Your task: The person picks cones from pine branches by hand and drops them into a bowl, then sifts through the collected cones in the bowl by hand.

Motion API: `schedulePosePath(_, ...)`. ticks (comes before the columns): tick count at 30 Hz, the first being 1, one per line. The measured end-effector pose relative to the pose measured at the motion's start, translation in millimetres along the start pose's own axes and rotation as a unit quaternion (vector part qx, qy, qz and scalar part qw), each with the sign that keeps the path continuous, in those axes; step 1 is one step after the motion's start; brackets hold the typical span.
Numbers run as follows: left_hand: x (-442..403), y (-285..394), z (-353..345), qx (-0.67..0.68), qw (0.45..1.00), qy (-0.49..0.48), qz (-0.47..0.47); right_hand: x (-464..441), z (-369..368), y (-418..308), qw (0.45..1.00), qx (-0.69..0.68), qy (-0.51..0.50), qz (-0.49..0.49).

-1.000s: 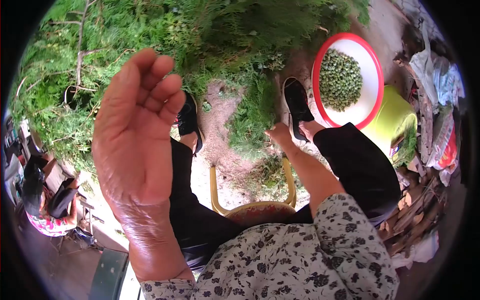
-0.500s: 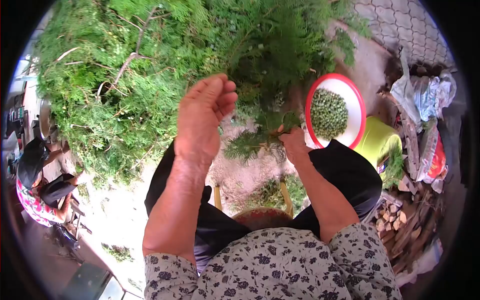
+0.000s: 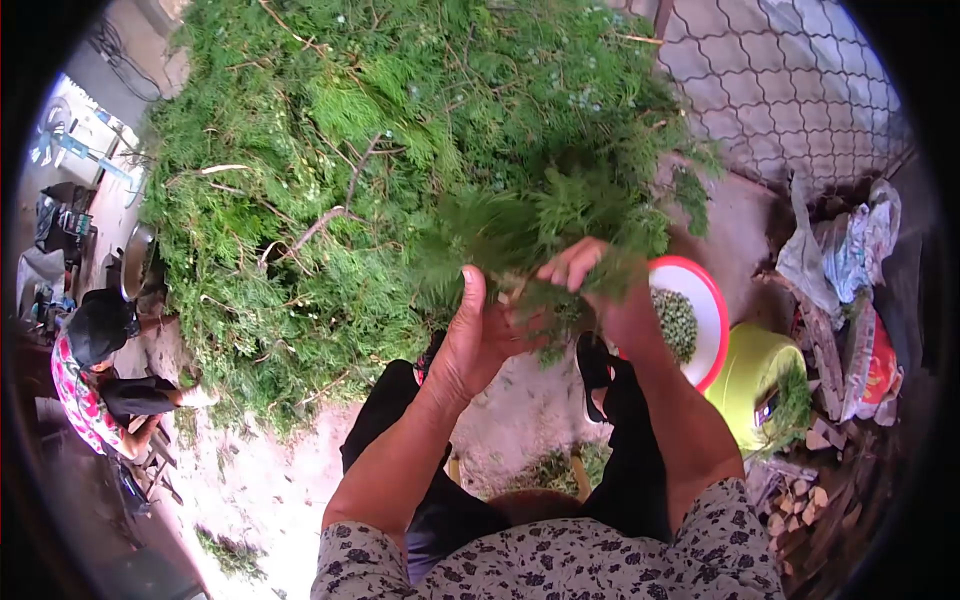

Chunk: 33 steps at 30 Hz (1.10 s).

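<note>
My right hand (image 3: 610, 290) is closed on a leafy evergreen branch (image 3: 545, 215), which is smeared by motion in front of the big pile. Just to the left, my left hand (image 3: 485, 335) is raised beside the branch's lower end with its thumb up and fingers apart. Part of its fingers lies behind the greenery, so contact with the branch is hard to make out. Close by my right forearm is a white bowl with a red rim (image 3: 712, 300), holding small green cones (image 3: 675, 325), partly covered by the arm.
A large pile of evergreen branches (image 3: 300, 180) fills the ground ahead. At right stand a yellow-green container (image 3: 750, 385), plastic bags (image 3: 855, 250) and cut firewood (image 3: 800, 505), with wire mesh (image 3: 760, 90) behind. Another person (image 3: 95, 370) sits at far left.
My right hand has lifted the branch up and forward from between my knees. My left hand has come down and right, closer to it. The camera view has shifted.
</note>
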<state>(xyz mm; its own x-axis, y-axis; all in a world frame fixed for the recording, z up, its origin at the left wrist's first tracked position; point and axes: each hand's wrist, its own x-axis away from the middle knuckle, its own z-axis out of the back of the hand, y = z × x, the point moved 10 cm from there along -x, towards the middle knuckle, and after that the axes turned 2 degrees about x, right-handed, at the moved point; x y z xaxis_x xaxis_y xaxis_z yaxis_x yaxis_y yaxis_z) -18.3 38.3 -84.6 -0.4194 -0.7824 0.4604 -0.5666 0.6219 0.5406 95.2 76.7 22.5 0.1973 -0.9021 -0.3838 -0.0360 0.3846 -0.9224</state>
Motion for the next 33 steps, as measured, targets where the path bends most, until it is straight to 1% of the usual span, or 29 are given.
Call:
schedulePosePath(1, -4, 6, -4, 0.070, 0.998, -0.007, 0.000, 2, -14, -4, 0.999, -0.033, -0.035, 0.010)
schedulePosePath(2, -8, 11, -4, 0.069, 0.998, -0.005, -0.005, 5, -26, -8, 0.995, -0.066, -0.070, 0.018)
schedulePosePath(3, -12, 20, -2, 0.064, 0.997, -0.006, -0.036, 7, -33, -14, 0.993, -0.058, -0.097, 0.025)
schedulePosePath(4, -15, 28, 0, 0.059, 0.996, -0.008, -0.066, 9, -33, -15, 0.993, -0.059, -0.099, 0.027)
schedulePosePath(5, -23, 28, 0, 0.101, 0.993, -0.040, -0.052, 9, -31, -15, 0.994, -0.012, -0.104, 0.035)
schedulePosePath(6, -26, 30, 1, 0.099, 0.993, -0.042, -0.057, 9, -30, -17, 0.992, 0.035, -0.109, 0.045)
schedulePosePath(7, -25, 32, 4, 0.049, 0.997, -0.015, -0.062, 8, -18, -8, 0.998, 0.002, -0.055, -0.013)
schedulePosePath(8, -24, 35, 6, -0.001, 0.998, 0.014, -0.067, 5, -14, -4, 0.998, 0.000, -0.057, -0.008)
schedulePosePath(9, -20, 38, 9, 0.031, 0.994, 0.053, -0.088, 5, 19, 13, 0.992, 0.077, 0.074, -0.065)
schedulePosePath(10, -22, 37, 13, 0.030, 0.994, 0.052, -0.087, 13, 48, 20, 0.959, 0.154, 0.204, -0.124)
schedulePosePath(11, -27, 29, 23, 0.026, 0.996, 0.063, -0.064, 10, 51, 18, 0.958, 0.156, 0.207, -0.124)
schedulePosePath(12, -31, 22, 28, 0.022, 0.996, 0.072, -0.039, 4, 54, 4, 0.957, 0.178, 0.219, -0.072)
schedulePosePath(13, -30, 20, 23, 0.023, 0.997, 0.070, -0.036, 0, 54, -13, 0.953, 0.199, 0.228, -0.019)
schedulePosePath(14, -27, 23, 17, 0.022, 0.996, 0.072, -0.044, -2, 50, -16, 0.952, 0.201, 0.230, -0.021)
schedulePosePath(16, -26, 20, 13, 0.016, 0.996, 0.075, -0.048, -10, 20, -4, 0.982, 0.134, 0.114, -0.073)
schedulePosePath(17, -26, 22, 12, -0.006, 0.994, 0.077, -0.076, -9, 18, 10, 0.976, 0.159, 0.099, -0.111)
schedulePosePath(18, -27, 25, 10, -0.026, 0.991, 0.079, -0.105, -9, 17, 16, 0.976, 0.159, 0.102, -0.112)
schedulePosePath(20, -29, 18, 12, -0.033, 0.991, 0.090, -0.091, -14, 8, 7, 0.955, 0.285, 0.079, -0.017)
schedulePosePath(21, -30, 14, 14, -0.039, 0.991, 0.102, -0.080, -14, 6, 14, 0.948, 0.312, 0.065, -0.021)
schedulePosePath(22, -31, 14, 14, -0.039, 0.991, 0.102, -0.079, -14, 7, 17, 0.947, 0.312, 0.065, -0.023)
schedulePosePath(24, -30, 10, 17, -0.066, 0.988, 0.126, -0.054, -13, 3, 28, 0.938, 0.341, 0.026, -0.056)
schedulePosePath(25, -29, 11, 17, -0.066, 0.988, 0.127, -0.053, -14, 4, 30, 0.938, 0.340, 0.025, -0.056)
schedulePosePath(27, -30, 15, 14, -0.073, 0.989, 0.110, -0.072, -15, 8, 42, 0.954, 0.280, 0.022, -0.104)
schedulePosePath(28, -30, 15, 15, -0.074, 0.989, 0.111, -0.070, -15, 8, 40, 0.954, 0.279, 0.023, -0.105)
schedulePosePath(30, -31, 8, 14, -0.023, 0.994, 0.094, -0.040, -11, 13, 47, 0.969, 0.114, 0.054, -0.211)
schedulePosePath(31, -30, 11, 11, -0.024, 0.995, 0.093, -0.040, -14, 15, 40, 0.969, 0.114, 0.056, -0.211)
schedulePosePath(33, -26, 10, 4, -0.015, 0.996, 0.091, -0.010, -9, 15, 48, 0.951, 0.016, 0.066, -0.302)
